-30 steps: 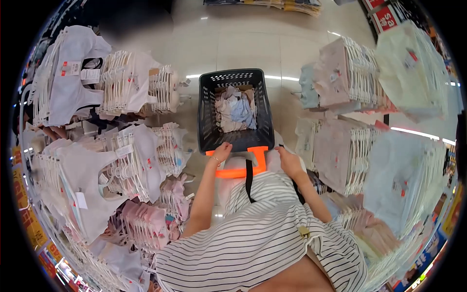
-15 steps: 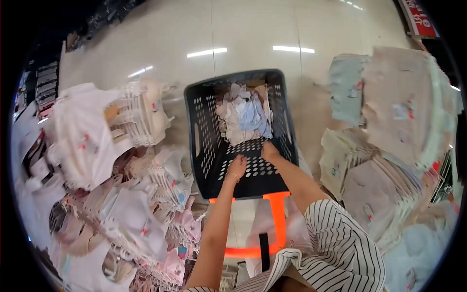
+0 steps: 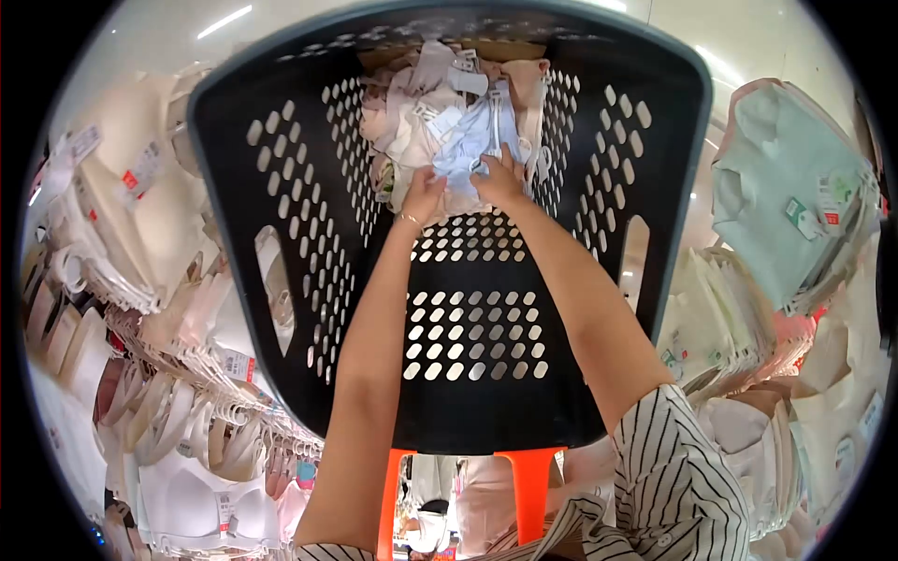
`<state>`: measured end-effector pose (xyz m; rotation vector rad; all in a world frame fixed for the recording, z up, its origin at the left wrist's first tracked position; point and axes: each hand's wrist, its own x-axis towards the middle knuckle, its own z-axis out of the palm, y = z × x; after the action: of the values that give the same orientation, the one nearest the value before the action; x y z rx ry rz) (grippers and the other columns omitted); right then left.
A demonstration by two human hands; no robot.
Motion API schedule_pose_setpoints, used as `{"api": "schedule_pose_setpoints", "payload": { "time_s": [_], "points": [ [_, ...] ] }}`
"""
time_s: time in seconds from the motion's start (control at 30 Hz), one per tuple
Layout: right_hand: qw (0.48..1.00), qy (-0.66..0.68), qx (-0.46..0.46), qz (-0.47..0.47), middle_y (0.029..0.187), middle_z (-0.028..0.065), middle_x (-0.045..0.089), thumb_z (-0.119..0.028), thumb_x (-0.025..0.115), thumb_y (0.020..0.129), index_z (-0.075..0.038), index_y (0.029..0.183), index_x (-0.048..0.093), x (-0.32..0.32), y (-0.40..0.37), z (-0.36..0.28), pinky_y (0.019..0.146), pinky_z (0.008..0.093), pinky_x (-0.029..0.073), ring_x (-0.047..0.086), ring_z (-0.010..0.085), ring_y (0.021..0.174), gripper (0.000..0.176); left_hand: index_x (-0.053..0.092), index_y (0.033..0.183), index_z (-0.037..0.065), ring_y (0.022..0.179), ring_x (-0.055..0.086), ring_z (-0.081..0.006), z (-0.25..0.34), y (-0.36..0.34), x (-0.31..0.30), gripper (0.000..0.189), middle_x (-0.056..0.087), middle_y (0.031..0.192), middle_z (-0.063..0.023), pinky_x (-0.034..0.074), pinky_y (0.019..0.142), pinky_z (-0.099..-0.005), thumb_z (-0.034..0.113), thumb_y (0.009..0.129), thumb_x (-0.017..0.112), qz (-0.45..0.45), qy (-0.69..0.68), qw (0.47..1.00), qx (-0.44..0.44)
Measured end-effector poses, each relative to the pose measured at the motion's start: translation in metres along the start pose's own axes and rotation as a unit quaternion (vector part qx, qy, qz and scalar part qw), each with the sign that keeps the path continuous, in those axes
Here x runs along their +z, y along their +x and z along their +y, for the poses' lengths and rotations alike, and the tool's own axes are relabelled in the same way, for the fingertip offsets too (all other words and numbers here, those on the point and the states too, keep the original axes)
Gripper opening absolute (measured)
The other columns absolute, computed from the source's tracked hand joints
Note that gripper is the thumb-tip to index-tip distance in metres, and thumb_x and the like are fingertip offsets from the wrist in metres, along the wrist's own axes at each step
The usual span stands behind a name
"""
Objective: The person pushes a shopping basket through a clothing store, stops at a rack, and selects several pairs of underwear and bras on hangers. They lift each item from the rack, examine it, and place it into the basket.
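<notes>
Both hands reach deep into a black perforated basket [image 3: 468,411] with an orange handle [image 3: 530,486]. A heap of pale garments [image 3: 412,112], pink, cream and light blue, lies at its far end. My right hand [image 3: 498,179] closes its fingers on the near edge of the light blue garment [image 3: 477,136]. Just to the left, my left hand [image 3: 426,194] has its fingers at the front of the heap, touching the cloth; whether it grips any is hidden. A thin bracelet is on the left wrist.
Racks of pale bras [image 3: 201,496] and tops on hangers stand on the left. On the right hang a mint-green garment [image 3: 786,187] and more light clothing [image 3: 739,421]. Shiny floor shows beyond the basket.
The view has moved much closer to the basket, which now looks larger. Both hands have moved forward from the basket's middle to the garments, and the right one has taken hold of blue cloth.
</notes>
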<state>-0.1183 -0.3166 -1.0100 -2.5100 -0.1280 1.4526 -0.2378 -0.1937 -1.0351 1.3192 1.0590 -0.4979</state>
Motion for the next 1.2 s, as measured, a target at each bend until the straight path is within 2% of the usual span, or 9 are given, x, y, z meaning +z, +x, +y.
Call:
{"api": "schedule_pose_setpoints", "payload": {
  "time_s": [0.17, 0.3, 0.5, 0.6, 0.8, 0.97, 1.0, 1.1, 1.2],
  "points": [
    [0.997, 0.078, 0.013, 0.017, 0.123, 0.0027, 0.041, -0.036, 0.064, 0.070, -0.014, 0.092, 0.066, 0.000, -0.002, 0.008, 0.098, 0.0431, 0.024, 0.030, 0.0299, 0.117, 0.031, 0.041, 0.119, 0.003, 0.097, 0.050, -0.0199, -0.018, 0.038, 0.007, 0.050, 0.050, 0.110, -0.0136, 0.042, 0.081, -0.0279, 0.034, 0.083, 0.058, -0.038, 0.001, 0.999, -0.005],
    [0.997, 0.046, -0.040, 0.055, 0.105, 0.0040, 0.051, -0.034, 0.066, 0.067, -0.011, 0.070, 0.065, -0.012, -0.049, -0.028, 0.092, 0.0398, 0.026, 0.039, 0.0290, 0.105, 0.024, 0.043, 0.113, 0.007, 0.090, 0.049, -0.0190, 0.076, -0.018, 0.017, 0.056, 0.049, 0.104, -0.0078, 0.045, 0.072, -0.0335, 0.052, 0.081, 0.052, 0.015, -0.247, 0.941, -0.230],
    [0.975, 0.089, -0.140, 0.150, 0.084, 0.0063, 0.048, -0.017, 0.068, 0.064, -0.011, 0.065, 0.051, -0.030, -0.138, -0.066, 0.079, 0.0383, 0.030, 0.041, 0.0279, 0.089, 0.018, 0.036, 0.126, 0.012, 0.094, 0.051, -0.0180, 0.062, -0.052, 0.008, 0.056, 0.048, 0.108, -0.0097, 0.046, 0.078, -0.0316, 0.049, 0.085, 0.046, -0.057, -0.376, 0.903, -0.200],
    [0.963, 0.153, -0.209, 0.070, 0.073, 0.0080, 0.051, -0.015, 0.067, 0.064, -0.007, 0.062, 0.045, -0.035, -0.166, -0.070, 0.067, 0.0399, 0.036, 0.046, 0.0307, 0.079, 0.023, 0.034, 0.127, 0.007, 0.087, 0.054, -0.0164, 0.075, -0.082, -0.001, 0.059, 0.045, 0.116, -0.0117, 0.046, 0.075, -0.0270, 0.040, 0.082, 0.053, -0.022, -0.270, 0.961, -0.056],
    [0.896, 0.364, -0.200, -0.154, 0.052, -0.0040, 0.028, -0.004, 0.061, 0.074, -0.007, 0.055, 0.028, -0.095, -0.236, -0.084, 0.044, 0.0243, 0.025, 0.027, 0.0054, 0.051, 0.038, 0.040, 0.124, 0.010, 0.109, 0.046, -0.0263, 0.168, -0.158, -0.030, 0.059, 0.047, 0.118, -0.0099, 0.038, 0.093, -0.0379, 0.020, 0.072, 0.066, 0.078, -0.067, 0.938, 0.332],
    [0.751, 0.595, -0.133, -0.255, 0.055, -0.0043, 0.039, -0.009, 0.060, 0.078, -0.010, 0.058, 0.037, -0.157, -0.295, -0.090, 0.047, 0.0201, 0.029, 0.037, 0.0037, 0.051, 0.031, 0.057, 0.105, -0.002, 0.098, 0.056, -0.0174, 0.216, -0.210, -0.061, 0.045, 0.060, 0.102, -0.0086, 0.040, 0.091, -0.0299, 0.023, 0.069, 0.069, -0.097, 0.208, 0.884, 0.406],
    [0.711, 0.646, -0.143, -0.238, 0.057, -0.0019, 0.041, -0.010, 0.058, 0.080, -0.009, 0.061, 0.040, -0.168, -0.307, -0.087, 0.048, 0.0209, 0.030, 0.039, 0.0059, 0.053, 0.026, 0.059, 0.101, -0.001, 0.091, 0.059, -0.0171, 0.213, -0.222, -0.060, 0.040, 0.062, 0.097, -0.0077, 0.041, 0.088, -0.0293, 0.021, 0.069, 0.068, -0.187, 0.015, 0.952, 0.242],
    [0.388, 0.859, -0.184, -0.280, 0.069, 0.0087, 0.047, -0.019, 0.047, 0.084, -0.002, 0.079, 0.045, -0.195, -0.335, -0.063, 0.059, 0.0283, 0.038, 0.045, 0.0176, 0.069, 0.018, 0.056, 0.100, 0.000, 0.081, 0.054, -0.0058, 0.250, -0.256, -0.053, 0.027, 0.059, 0.088, -0.0004, 0.042, 0.073, -0.0194, 0.000, 0.073, 0.059, -0.183, -0.048, 0.945, 0.265],
    [0.321, 0.885, -0.262, -0.213, 0.097, 0.0161, 0.052, -0.038, 0.043, 0.083, -0.001, 0.093, 0.052, -0.218, -0.367, -0.025, 0.081, 0.0399, 0.041, 0.047, 0.0240, 0.089, 0.039, 0.048, 0.085, 0.004, 0.073, 0.053, -0.0033, 0.317, -0.305, -0.005, 0.010, 0.059, 0.084, -0.0013, 0.042, 0.062, -0.0180, 0.009, 0.084, 0.057, -0.094, -0.202, 0.957, 0.184]
  ]
}}
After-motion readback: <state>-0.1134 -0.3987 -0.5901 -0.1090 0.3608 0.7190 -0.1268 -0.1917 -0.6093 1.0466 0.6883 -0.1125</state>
